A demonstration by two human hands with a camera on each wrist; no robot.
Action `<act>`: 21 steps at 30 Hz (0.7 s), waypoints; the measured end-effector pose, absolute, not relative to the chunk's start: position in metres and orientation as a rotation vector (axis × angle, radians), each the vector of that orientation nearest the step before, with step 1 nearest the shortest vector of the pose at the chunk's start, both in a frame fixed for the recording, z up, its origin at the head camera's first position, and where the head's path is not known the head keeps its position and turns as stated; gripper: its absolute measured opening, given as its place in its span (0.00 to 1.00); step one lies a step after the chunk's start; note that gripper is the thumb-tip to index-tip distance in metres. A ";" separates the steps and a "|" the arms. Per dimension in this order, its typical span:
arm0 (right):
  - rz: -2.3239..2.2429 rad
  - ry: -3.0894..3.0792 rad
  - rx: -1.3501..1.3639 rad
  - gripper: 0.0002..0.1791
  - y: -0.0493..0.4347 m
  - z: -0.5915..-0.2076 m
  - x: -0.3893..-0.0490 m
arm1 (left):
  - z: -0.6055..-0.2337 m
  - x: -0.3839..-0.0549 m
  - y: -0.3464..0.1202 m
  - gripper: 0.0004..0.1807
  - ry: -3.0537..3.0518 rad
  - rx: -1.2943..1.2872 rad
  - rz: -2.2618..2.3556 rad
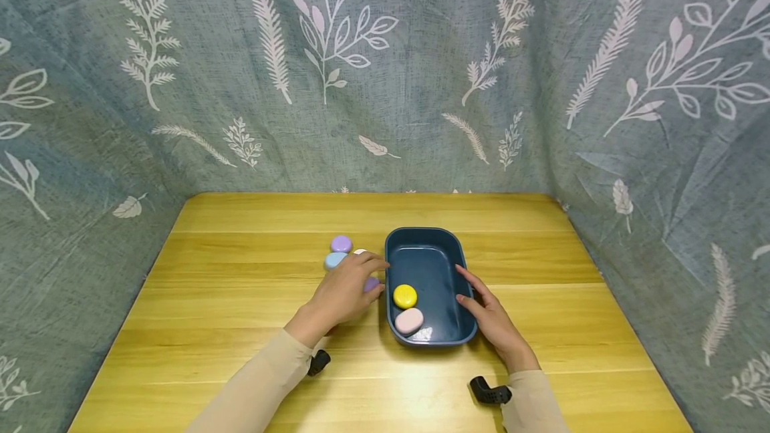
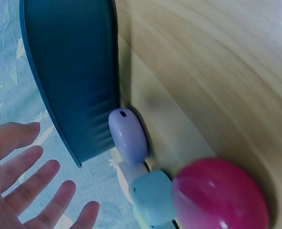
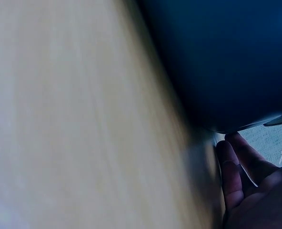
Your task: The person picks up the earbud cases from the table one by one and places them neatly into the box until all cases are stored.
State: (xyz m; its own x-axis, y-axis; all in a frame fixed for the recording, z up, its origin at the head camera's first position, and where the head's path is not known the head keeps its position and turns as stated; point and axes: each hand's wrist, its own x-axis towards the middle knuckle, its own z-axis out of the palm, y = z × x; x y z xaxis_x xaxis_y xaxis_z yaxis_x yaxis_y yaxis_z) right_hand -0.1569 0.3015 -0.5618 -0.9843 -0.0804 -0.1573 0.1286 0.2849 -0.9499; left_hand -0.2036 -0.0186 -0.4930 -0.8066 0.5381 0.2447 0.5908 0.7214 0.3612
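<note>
A dark blue rectangular plastic tub (image 1: pixel 427 266) stands on the table, holding a round yellow piece (image 1: pixel 405 297) and a pale pink one (image 1: pixel 409 321) at its near left. My right hand (image 1: pixel 496 323) holds the tub's right wall, thumb over the rim and some fingers against the outside. At the left side, my left hand (image 1: pixel 343 289) has spread, relaxed fingers near the rim, with nothing gripped. Beneath it lies a glossy purple oval piece (image 2: pixel 128 136) with a small dark hole, beside the tub. A light blue piece (image 2: pixel 153 197) and a larger magenta one (image 2: pixel 222 195) sit close by.
Left of the tub, another purple piece (image 1: pixel 341 244), a light blue piece (image 1: pixel 335 260) and a partly covered white piece (image 1: pixel 360 252) are grouped on the wooden table (image 1: pixel 240 313). A patterned grey-green curtain (image 1: pixel 421 119) hangs behind and along both sides.
</note>
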 end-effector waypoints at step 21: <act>-1.803 2.358 0.035 0.30 0.301 -0.561 -0.157 | -0.508 -0.207 -0.027 0.24 -2.898 -0.909 -0.570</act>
